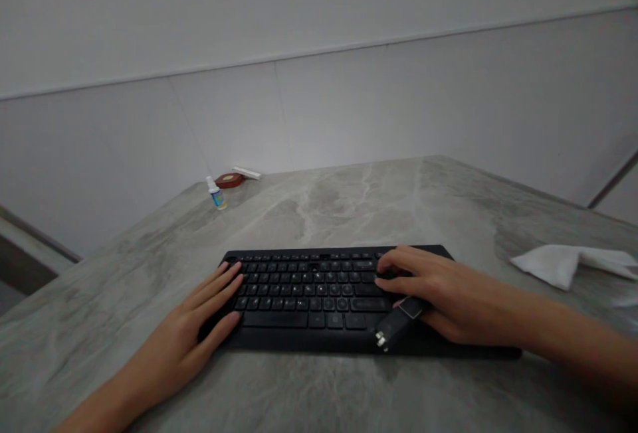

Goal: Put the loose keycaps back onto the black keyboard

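A black keyboard [299, 337] lies flat on the grey marbled table in front of me. My left hand [192, 330] rests over its left end, fingers spread apart and fingertips on the edge keys. Over the right part of the keys is my right hand [428, 287], its thumb and index finger curled close together; whether anything small sits between them is hard to make out. Tucked under that hand's other fingers is a small black tool [397, 323] with pale metal prongs, which point down and left over the keyboard's front edge. My right hand hides the keyboard's right side.
Toward the back left of the table [349, 207] stands a small white spray bottle [217, 195] with a blue label. Behind it are a reddish-brown object [229, 180] and a white strip [247, 173] by the wall. A white cloth [558, 263] lies at the right.
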Motion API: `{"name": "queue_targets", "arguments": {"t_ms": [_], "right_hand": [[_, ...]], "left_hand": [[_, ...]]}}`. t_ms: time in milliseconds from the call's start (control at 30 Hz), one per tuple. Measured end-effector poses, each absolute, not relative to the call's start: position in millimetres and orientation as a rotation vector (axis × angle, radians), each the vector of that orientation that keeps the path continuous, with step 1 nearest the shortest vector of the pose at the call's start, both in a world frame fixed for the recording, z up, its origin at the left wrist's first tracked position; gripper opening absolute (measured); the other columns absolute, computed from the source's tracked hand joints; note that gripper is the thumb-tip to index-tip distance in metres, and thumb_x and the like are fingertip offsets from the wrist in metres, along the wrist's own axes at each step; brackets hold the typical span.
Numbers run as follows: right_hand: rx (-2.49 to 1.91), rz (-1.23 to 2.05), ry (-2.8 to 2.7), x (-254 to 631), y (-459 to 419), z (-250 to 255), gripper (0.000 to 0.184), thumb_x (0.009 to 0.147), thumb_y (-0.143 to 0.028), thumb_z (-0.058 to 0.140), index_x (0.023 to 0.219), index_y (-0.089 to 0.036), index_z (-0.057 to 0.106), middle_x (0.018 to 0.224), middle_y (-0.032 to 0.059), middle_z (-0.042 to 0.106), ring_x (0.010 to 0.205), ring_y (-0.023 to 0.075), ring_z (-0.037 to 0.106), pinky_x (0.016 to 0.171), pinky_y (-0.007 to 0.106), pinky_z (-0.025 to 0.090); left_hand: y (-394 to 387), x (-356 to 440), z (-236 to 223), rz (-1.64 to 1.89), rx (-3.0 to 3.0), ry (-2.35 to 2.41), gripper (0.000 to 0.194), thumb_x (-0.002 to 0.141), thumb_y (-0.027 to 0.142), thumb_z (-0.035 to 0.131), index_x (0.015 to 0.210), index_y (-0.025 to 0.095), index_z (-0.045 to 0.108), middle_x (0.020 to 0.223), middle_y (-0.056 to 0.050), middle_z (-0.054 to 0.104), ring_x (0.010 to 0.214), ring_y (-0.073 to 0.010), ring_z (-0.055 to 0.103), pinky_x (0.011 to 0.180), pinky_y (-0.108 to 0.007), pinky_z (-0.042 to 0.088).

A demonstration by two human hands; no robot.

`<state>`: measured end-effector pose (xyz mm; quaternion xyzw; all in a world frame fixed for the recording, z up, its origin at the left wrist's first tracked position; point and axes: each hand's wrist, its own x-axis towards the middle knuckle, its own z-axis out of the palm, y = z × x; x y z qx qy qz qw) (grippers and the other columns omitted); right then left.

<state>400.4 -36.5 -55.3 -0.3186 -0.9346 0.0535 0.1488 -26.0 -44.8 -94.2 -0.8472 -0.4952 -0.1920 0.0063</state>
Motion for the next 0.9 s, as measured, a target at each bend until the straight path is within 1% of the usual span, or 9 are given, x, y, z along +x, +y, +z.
{"name": "queue_targets", "arguments": {"t_ms": [67,133,167,333,467,533,633,800,900], "right_hand": [[-0.918,0.176,-2.68,398.5,-37.4,-55.5,0.042,0.082,-0.006,0.058,0.118,-0.022,0.071,0.115,0.0112,0.062,0.103,0.0233,0.061,0.09,0.04,0.053],[-0.922,0.181,-2.686,397.4,-38.6,-55.0,0.033,0.088,-0.012,0.057,0.116,-0.023,0.072,0.109,0.0106,0.061,0.097,0.0222,0.06,0.085,0.039,0.053],[-0.924,0.183,-2.699,397.1,-39.2,-54.6,0.03,0.091,-0.014,0.057,0.114,-0.023,0.073,0.106,0.0103,0.061,0.094,0.022,0.059,0.083,0.038,0.052],[-0.928,0.184,-2.713,394.5,-40.5,-54.3,0.022,0.093,-0.017,0.056,0.104,-0.019,0.074,0.105,0.0112,0.059,0.092,0.0223,0.057,0.082,0.04,0.05],[-0.896,0.175,-2.672,392.4,-39.2,-55.6,0.027,0.093,-0.017,0.056,0.115,-0.019,0.072,0.106,0.012,0.059,0.093,0.022,0.057,0.082,0.039,0.05],[-0.898,0.196,-2.682,391.9,-38.9,-56.3,0.028,0.092,-0.016,0.057,0.115,-0.02,0.072,0.104,0.0112,0.059,0.092,0.0215,0.057,0.081,0.038,0.05],[-0.91,0.224,-2.703,392.1,-39.2,-56.9,0.025,0.088,-0.013,0.06,0.108,-0.019,0.074,0.103,0.0104,0.059,0.091,0.0207,0.057,0.081,0.036,0.05],[-0.79,0.203,-2.696,392.1,-41.4,-55.0,0.021,0.091,-0.016,0.059,0.105,-0.019,0.074,0.099,0.0087,0.06,0.086,0.0191,0.057,0.08,0.036,0.046],[-0.765,0.233,-2.712,390.7,-42.5,-53.0,0.017,0.087,-0.015,0.061,0.097,-0.019,0.075,0.09,0.0055,0.059,0.08,0.0169,0.056,0.076,0.035,0.044]], "left_hand": [[-41.9,-25.3,-93.8,-0.746,-2.523,-1.664,0.044,0.095,0.052,0.046,0.122,0.027,0.071,0.141,-0.004,0.062,0.13,-0.0311,0.058,0.115,-0.048,0.044],[-39.7,-27.3,-93.3,-0.847,-2.368,-1.808,0.044,0.092,0.055,0.046,0.107,0.025,0.074,0.128,-0.007,0.069,0.113,-0.0311,0.067,0.108,-0.047,0.051],[-38.6,-28.8,-92.9,-0.869,-2.309,-1.874,0.045,0.09,0.057,0.046,0.105,0.024,0.073,0.125,-0.008,0.069,0.108,-0.0312,0.069,0.104,-0.047,0.052],[-26.0,-33.6,-90.1,-0.836,-2.301,-2.031,0.062,0.083,0.065,0.05,0.125,0.023,0.066,0.132,-0.009,0.064,0.115,-0.0351,0.064,0.105,-0.049,0.049],[-6.8,-38.2,-89.6,-0.827,-2.37,-2.261,0.078,0.081,0.072,0.048,0.138,0.021,0.059,0.096,-0.007,0.072,0.078,-0.0289,0.07,0.077,-0.044,0.058],[0.2,-42.4,-90.6,-0.826,-2.411,-2.327,0.083,0.081,0.075,0.048,0.142,0.02,0.055,0.088,-0.006,0.072,0.069,-0.0269,0.068,0.07,-0.042,0.057],[3.1,-50.0,-91.8,-0.829,-2.486,-2.319,0.08,0.08,0.074,0.052,0.142,0.024,0.055,0.101,-0.007,0.072,0.077,-0.0278,0.069,0.077,-0.043,0.057],[-1.2,-59.1,-91.6,-0.887,-2.534,-2.263,0.067,0.079,0.068,0.059,0.133,0.028,0.063,0.121,-0.006,0.069,0.096,-0.0311,0.069,0.09,-0.046,0.055],[1.3,-58.2,-92.2,-0.893,-2.489,-2.271,0.067,0.08,0.069,0.055,0.132,0.028,0.064,0.108,-0.006,0.073,0.092,-0.0315,0.069,0.085,-0.045,0.056]]}}
